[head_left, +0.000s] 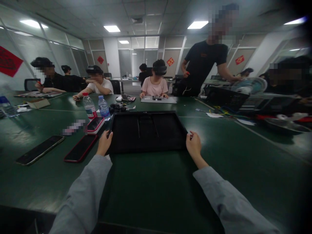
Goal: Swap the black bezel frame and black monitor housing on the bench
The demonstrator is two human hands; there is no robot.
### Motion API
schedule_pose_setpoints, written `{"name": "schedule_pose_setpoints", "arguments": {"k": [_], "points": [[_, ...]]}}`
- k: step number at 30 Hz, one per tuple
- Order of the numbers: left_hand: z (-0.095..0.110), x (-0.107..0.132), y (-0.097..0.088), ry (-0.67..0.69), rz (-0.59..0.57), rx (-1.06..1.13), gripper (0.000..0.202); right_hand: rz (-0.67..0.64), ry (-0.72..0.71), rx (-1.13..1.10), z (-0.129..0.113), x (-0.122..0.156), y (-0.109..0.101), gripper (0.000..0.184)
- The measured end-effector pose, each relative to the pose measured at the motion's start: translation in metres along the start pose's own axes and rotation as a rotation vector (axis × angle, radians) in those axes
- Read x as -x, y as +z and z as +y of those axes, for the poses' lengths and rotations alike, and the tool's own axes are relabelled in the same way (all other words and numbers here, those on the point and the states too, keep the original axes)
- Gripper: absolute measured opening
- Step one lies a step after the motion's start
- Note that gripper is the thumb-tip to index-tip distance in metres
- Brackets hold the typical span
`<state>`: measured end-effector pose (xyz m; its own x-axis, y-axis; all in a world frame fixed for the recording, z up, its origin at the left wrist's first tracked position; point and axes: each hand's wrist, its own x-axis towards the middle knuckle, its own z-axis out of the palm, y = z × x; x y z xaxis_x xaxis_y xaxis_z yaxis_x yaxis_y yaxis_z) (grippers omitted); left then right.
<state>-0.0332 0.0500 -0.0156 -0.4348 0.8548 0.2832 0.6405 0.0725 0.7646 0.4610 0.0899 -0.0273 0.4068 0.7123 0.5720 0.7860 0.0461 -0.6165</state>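
Observation:
A black rectangular tray-like panel with raised edges lies on the green table. Two thin light lines run down its inner face, and a dark block sits at its far edge between them. My left hand is closed on the panel's left side, and my right hand grips the right side with fingers curled at the rim. Left of my left hand lies a phone with a red edge. Just behind that phone, a white box with a dark, pink-rimmed top stands near the panel's corner.
Another dark phone lies farther left. Two water bottles, one red-capped and one blue-labelled, stand behind the panel's left corner. Black cables lie beyond it. A person in pink sits opposite; another person stands beside a fan.

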Motion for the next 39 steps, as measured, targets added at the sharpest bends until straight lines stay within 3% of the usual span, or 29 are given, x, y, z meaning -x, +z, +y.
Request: {"name": "schedule_pose_setpoints", "arguments": {"k": [12, 39], "points": [[-0.004, -0.002, 0.001, 0.044, 0.016, -0.018, 0.042, -0.188, 0.149, 0.026, -0.006, 0.004, -0.007, 0.049], [-0.002, 0.000, 0.002, 0.028, -0.018, -0.062, 0.046, -0.233, 0.145, 0.068, -0.004, 0.001, -0.008, 0.048]]}}
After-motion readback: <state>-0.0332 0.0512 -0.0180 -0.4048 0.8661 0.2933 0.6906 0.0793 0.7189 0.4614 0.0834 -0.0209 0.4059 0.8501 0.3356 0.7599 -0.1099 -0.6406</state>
